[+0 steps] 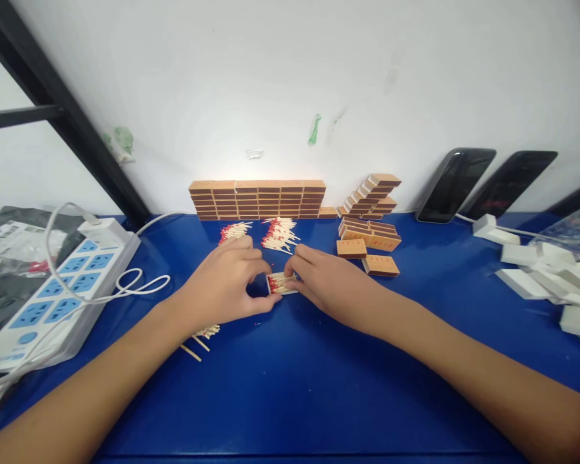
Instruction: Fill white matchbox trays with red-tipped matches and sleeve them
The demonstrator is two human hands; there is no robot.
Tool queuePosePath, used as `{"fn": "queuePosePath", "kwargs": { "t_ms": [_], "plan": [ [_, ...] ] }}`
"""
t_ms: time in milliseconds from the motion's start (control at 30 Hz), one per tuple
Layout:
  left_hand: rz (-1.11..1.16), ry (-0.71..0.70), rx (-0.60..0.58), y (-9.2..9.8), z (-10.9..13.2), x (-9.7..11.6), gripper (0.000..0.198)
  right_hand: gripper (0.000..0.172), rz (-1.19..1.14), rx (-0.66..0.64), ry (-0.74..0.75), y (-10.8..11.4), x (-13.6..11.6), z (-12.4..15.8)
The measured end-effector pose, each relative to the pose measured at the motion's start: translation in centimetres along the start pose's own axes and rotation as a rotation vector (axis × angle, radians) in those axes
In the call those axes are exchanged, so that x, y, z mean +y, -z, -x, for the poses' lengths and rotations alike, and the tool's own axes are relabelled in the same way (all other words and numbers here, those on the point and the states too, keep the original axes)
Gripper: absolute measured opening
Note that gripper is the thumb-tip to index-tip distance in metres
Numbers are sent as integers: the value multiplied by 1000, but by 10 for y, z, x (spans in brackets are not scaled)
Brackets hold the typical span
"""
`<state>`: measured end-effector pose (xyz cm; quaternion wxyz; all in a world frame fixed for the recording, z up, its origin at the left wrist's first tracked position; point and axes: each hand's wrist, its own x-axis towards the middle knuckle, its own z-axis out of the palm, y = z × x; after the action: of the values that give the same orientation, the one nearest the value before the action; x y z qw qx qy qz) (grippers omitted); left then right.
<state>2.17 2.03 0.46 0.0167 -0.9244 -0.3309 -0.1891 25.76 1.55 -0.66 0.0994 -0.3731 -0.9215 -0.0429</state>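
Note:
A small white matchbox tray (269, 285) lies on the blue table, filled with red-tipped matches (276, 281). My left hand (222, 280) is closed round its left end, thumb at the near side and fingers at the far side. At the right end, my right hand (331, 277) has thumb and fingers pinched over the tray and the match sticks; whether it grips the tray or only matches is hidden. Behind the hands lie two loose piles of matches, a left pile (235, 231) and a right pile (279, 233). More matches (200, 341) show from under my left forearm.
Stacked matchboxes (258, 200) form a low wall at the back, with a stepped stack (374, 193) beside it. Closer are more boxes (381, 265). White trays (555, 270) lie heaped right, near two phones (457, 185). A power strip (62, 296) with cables stands left.

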Motion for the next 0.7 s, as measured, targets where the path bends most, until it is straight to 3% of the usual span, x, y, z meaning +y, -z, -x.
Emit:
{"fn": "queuePosePath", "kwargs": {
  "t_ms": [300,400,567,700],
  "plan": [
    [8,-16,-2,0,-1,1,28,11,-238,-70,-137,6,-4,0],
    [10,-7,-6,1,-1,1,27,10,-359,-25,-139,3,-1,1],
    [22,6,-34,3,0,2,27,9,-455,203,-226,-10,17,-10],
    [23,8,-45,4,0,3,28,6,-373,179,-390,-20,24,-28]
  ]
}}
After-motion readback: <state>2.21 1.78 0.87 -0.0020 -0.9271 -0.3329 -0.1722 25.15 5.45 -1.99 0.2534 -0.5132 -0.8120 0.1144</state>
